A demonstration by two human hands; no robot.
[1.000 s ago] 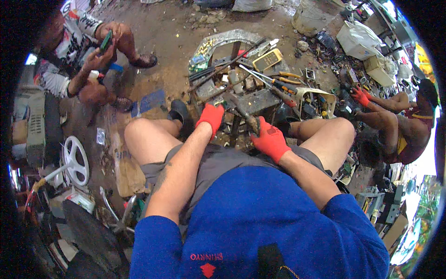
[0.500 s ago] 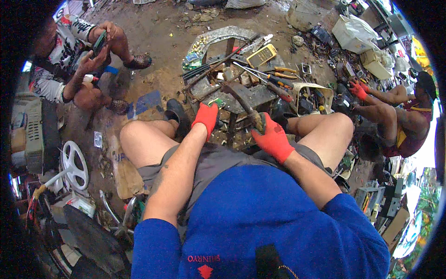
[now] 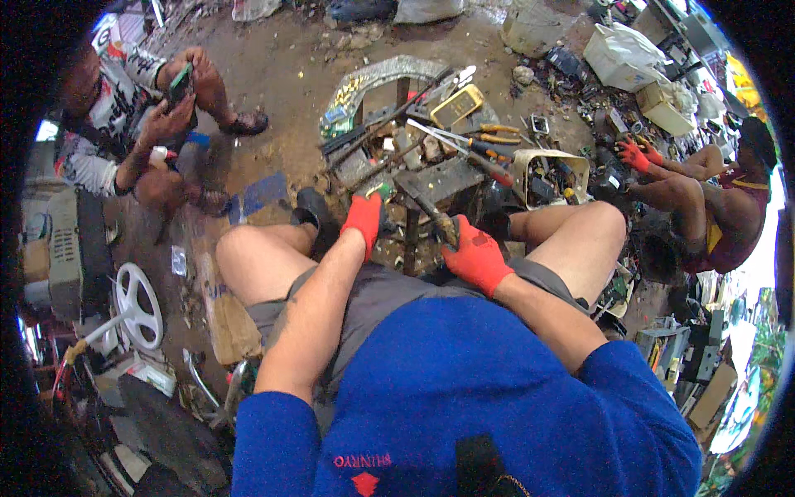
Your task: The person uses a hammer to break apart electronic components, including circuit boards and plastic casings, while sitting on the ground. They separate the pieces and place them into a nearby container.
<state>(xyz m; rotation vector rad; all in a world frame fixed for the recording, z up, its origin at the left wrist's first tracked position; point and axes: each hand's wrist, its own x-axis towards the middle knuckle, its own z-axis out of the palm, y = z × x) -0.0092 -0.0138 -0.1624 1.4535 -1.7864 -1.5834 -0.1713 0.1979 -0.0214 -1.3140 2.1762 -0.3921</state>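
My left hand, in a red glove, is closed on a small green circuit board at the near edge of a dark, cluttered workbench. My right hand, gloved alike, grips the thick, worn handle of what looks like a hammer. Its dark end points up and left, low over the bench beside the board. Beyond lie long screwdrivers, orange-handled pliers and a yellow multimeter. My fingertips are partly hidden.
A pale bin of scrap stands right of the bench. Small brass-coloured parts lie on the bench's far left. One person sits at left with a phone; another, in red gloves, works at right. A white wheel stands at left.
The hammer has come down toward the bench, its end now lower than before. My left hand still holds the circuit board in nearly the same place. The whole view has shifted slightly.
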